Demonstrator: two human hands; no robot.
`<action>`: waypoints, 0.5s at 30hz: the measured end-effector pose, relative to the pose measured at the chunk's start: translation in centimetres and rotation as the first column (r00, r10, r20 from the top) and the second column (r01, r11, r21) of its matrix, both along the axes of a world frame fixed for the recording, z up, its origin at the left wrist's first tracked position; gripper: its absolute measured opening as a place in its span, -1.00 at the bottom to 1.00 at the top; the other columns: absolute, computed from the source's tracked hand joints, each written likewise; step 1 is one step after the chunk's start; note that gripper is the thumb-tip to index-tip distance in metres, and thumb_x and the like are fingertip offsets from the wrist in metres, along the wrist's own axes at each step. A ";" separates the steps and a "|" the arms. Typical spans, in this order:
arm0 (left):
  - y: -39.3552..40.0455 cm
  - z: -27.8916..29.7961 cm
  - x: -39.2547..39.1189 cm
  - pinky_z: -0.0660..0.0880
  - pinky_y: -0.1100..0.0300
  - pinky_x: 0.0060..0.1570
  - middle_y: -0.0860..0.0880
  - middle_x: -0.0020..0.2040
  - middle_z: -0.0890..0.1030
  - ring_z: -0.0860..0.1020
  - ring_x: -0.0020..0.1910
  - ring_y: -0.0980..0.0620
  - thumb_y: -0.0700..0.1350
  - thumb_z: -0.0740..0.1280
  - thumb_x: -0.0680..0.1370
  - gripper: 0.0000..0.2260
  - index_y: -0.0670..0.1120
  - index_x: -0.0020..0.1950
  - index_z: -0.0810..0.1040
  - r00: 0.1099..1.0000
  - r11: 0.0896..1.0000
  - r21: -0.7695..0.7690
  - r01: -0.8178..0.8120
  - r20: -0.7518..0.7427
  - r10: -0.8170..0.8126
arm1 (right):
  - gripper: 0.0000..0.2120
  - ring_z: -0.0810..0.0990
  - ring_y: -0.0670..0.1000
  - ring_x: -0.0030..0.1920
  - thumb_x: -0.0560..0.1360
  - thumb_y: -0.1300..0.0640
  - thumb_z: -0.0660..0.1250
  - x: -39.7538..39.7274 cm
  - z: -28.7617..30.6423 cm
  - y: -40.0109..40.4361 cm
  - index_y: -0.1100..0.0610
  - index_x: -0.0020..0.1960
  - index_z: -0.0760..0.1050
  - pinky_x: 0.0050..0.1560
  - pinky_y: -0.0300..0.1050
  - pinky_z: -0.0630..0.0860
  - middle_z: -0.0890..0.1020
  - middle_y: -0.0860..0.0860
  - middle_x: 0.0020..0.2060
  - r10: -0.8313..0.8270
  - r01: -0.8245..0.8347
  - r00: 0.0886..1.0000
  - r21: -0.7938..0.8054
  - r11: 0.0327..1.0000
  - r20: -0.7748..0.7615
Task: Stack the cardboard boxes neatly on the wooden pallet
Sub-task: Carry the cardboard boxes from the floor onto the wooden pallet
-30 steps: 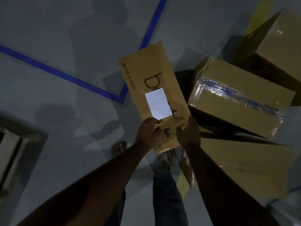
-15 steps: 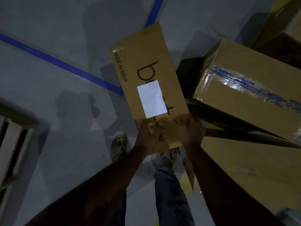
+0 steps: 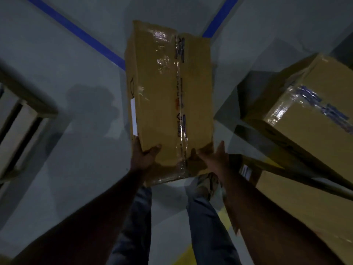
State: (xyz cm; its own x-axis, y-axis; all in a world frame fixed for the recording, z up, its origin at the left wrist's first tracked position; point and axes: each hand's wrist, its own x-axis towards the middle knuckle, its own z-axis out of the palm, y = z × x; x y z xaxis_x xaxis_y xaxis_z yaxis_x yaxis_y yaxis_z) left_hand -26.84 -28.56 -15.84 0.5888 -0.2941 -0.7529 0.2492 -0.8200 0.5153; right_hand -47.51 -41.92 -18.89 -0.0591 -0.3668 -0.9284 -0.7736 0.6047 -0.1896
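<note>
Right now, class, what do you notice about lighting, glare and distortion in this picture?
Head view: dim overall, arms near-black; glare on the tape of the held box and the box at right; several soft shadows on the floor; wide-angle bending splays the blue lines.

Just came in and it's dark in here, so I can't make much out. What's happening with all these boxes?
A person is holding a long taped cardboard box out in front with both hands, the left hand and right hand gripping its near end. It is up off the grey floor, above the blue floor line. More boxes sit piled to the right. The edge of a wooden pallet shows at the left.
</note>
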 end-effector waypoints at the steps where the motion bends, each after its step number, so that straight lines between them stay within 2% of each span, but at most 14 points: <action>1: 0.6 -0.9 0.7 0.59 -0.19 0.20 0.12 0.26 0.63 0.63 0.21 -0.05 0.39 0.54 0.28 -0.23 0.31 0.43 0.35 1.000 0.999 0.030 -0.025 0.009 0.024 | 0.18 0.11 0.25 0.63 0.39 -0.27 0.55 -0.5 -0.9 0.7 -0.01 0.69 -0.15 0.56 0.28 0.23 0.08 0.08 0.67 0.023 -0.023 1.000 0.037 0.999 -0.011; 2: 1.1 -1.6 1.2 0.59 -0.17 0.19 0.15 0.23 0.64 0.63 0.19 -0.04 0.46 0.52 0.24 -0.22 0.37 0.39 0.35 0.999 0.998 0.062 -0.022 0.036 0.020 | 0.13 0.21 0.25 0.60 0.38 -0.25 0.57 -0.8 -1.9 1.6 -0.01 0.69 -0.06 0.53 0.26 0.29 0.17 0.11 0.65 0.001 -0.002 1.000 0.039 0.999 0.017; 3: 1.5 -1.8 1.5 0.60 -0.12 0.18 0.17 0.20 0.65 0.64 0.17 -0.02 0.49 0.50 0.22 -0.24 0.38 0.36 0.36 0.998 0.997 0.077 -0.024 0.064 0.019 | -0.01 0.37 0.22 0.52 0.39 -0.20 0.58 -0.9 -2.5 2.3 0.00 0.64 0.12 0.47 0.19 0.40 0.33 0.13 0.58 -0.039 0.037 0.996 0.026 0.999 0.081; 4: 2.1 -2.1 1.7 0.61 -0.04 0.14 0.17 0.17 0.66 0.65 0.13 0.02 0.47 0.51 0.24 -0.29 0.35 0.32 0.42 0.996 0.997 0.073 -0.038 0.087 0.032 | -0.18 0.51 0.17 0.40 0.41 -0.13 0.59 -0.7 -2.6 3.1 -0.01 0.55 0.29 0.37 0.11 0.50 0.49 0.11 0.46 -0.074 0.074 0.986 0.005 0.997 0.147; 5: 2.5 -1.7 1.8 0.63 0.07 0.05 0.15 0.15 0.67 0.66 0.09 0.06 0.39 0.54 0.29 -0.37 0.28 0.30 0.48 0.994 0.996 0.060 -0.059 0.096 0.053 | -0.29 0.58 0.11 0.29 0.43 -0.07 0.59 -0.3 -2.6 3.8 0.00 0.48 0.37 0.26 0.04 0.55 0.59 0.05 0.34 -0.102 0.107 0.975 -0.013 0.994 0.195; 7: 3.6 -1.0 1.9 0.62 0.17 -0.09 0.08 0.12 0.70 0.67 0.01 0.10 0.14 0.58 0.38 -0.50 0.12 0.28 0.56 0.991 0.992 -0.002 -0.127 0.033 0.127 | -0.36 0.62 0.05 0.20 0.45 0.00 0.58 0.5 -2.0 5.0 -0.01 0.46 0.41 0.16 -0.04 0.58 0.63 -0.02 0.24 -0.148 0.166 0.952 -0.048 0.985 0.270; 9: 4.6 0.3 2.5 0.64 0.09 -0.05 0.04 0.12 0.70 0.67 0.05 0.05 -0.02 0.57 0.44 -0.59 0.04 0.25 0.58 0.975 0.975 -0.062 -0.212 -0.078 0.207 | -0.39 0.63 0.02 0.20 0.44 0.02 0.59 1.5 -0.4 5.7 -0.08 0.42 0.43 0.20 0.00 0.61 0.66 -0.07 0.21 -0.179 0.217 0.926 -0.079 0.973 0.333; 12: 6.4 2.4 3.7 0.62 -0.01 0.09 0.02 0.18 0.67 0.63 0.16 -0.06 -0.04 0.53 0.48 -0.57 -0.02 0.32 0.55 0.951 0.955 -0.088 -0.285 -0.150 0.270 | -0.38 0.60 -0.07 0.22 0.45 0.04 0.57 2.9 3.4 5.7 -0.20 0.42 0.42 0.22 -0.02 0.58 0.64 -0.16 0.22 -0.097 0.170 0.917 -0.159 0.972 0.387; 15: 7.3 5.4 5.4 0.60 -0.14 0.16 0.06 0.19 0.67 0.63 0.16 -0.04 0.04 0.50 0.46 -0.59 0.08 0.29 0.57 0.945 0.945 -0.114 -0.307 -0.149 0.290 | -0.32 0.54 -0.02 0.33 0.48 0.09 0.54 4.3 7.6 5.0 -0.25 0.49 0.35 0.30 0.03 0.54 0.58 -0.17 0.32 -0.059 0.155 0.902 -0.193 0.969 0.427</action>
